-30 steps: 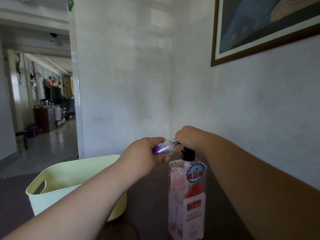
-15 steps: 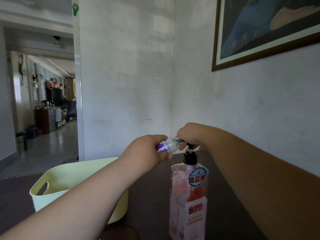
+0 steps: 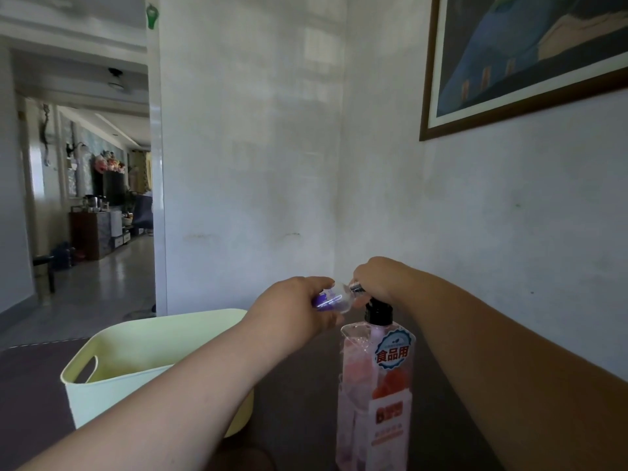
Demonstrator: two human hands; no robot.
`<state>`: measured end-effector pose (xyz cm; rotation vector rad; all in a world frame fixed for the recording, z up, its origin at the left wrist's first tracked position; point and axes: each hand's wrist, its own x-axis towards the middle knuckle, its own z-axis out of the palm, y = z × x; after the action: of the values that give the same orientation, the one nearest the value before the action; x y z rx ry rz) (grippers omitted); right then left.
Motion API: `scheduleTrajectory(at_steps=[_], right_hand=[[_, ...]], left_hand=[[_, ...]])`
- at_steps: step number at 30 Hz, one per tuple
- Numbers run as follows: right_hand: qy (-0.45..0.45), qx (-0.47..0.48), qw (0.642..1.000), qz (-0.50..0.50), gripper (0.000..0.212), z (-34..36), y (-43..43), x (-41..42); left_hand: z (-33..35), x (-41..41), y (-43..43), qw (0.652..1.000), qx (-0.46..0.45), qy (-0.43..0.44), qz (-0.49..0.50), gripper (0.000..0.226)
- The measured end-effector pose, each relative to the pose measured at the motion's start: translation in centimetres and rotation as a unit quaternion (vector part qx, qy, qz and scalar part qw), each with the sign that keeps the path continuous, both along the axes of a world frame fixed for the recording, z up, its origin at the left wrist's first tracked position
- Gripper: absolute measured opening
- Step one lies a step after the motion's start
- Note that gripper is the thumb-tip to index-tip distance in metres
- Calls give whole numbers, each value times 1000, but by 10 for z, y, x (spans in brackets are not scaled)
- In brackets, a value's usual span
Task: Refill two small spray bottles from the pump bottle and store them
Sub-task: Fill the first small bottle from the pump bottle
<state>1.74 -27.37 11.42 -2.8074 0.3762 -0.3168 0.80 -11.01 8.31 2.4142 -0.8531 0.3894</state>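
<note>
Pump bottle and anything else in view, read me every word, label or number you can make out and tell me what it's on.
"食品用": on the blue-edged round sticker near the top of the pump bottle.
White and orange label lower on the same bottle: has a logo and lines of print, too blurred to read.
Small spray bottle, held sideways between the left hand and right hand: purple marking, no readable text.
Pale green tub: no text.

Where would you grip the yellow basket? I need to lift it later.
By the handle cutout in the basket's near-left wall, fingers through from outside: it is the only handhold showing, the left arm crosses the right rim, and the walls look smooth.
</note>
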Motion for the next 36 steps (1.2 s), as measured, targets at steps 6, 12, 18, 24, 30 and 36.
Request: scheduleTrajectory(at_steps=[6,12,18,24,30,36], right_hand=[[33,66,997,29,12,22,1,-10],[68,45,996,41,27,29,7,-10],[53,59,995,58,29,20,1,-6],[16,61,998,9,28,-1,2,-5],[-39,117,992,-5,29,-1,2,1],[-44,176,983,11,15,13,-1,-5]], left_hand=[[9,-2,4,1000,-21,-3,-1,54],[16,-4,3,1000,-17,-6,1,60],[14,-2,4,1000,-10,-8,2,57],[6,-2,0,1000,19,8,0,54],[4,-3,1,1000,0,4,4,56],[11,-3,1,1000,-16,2,4,59]])
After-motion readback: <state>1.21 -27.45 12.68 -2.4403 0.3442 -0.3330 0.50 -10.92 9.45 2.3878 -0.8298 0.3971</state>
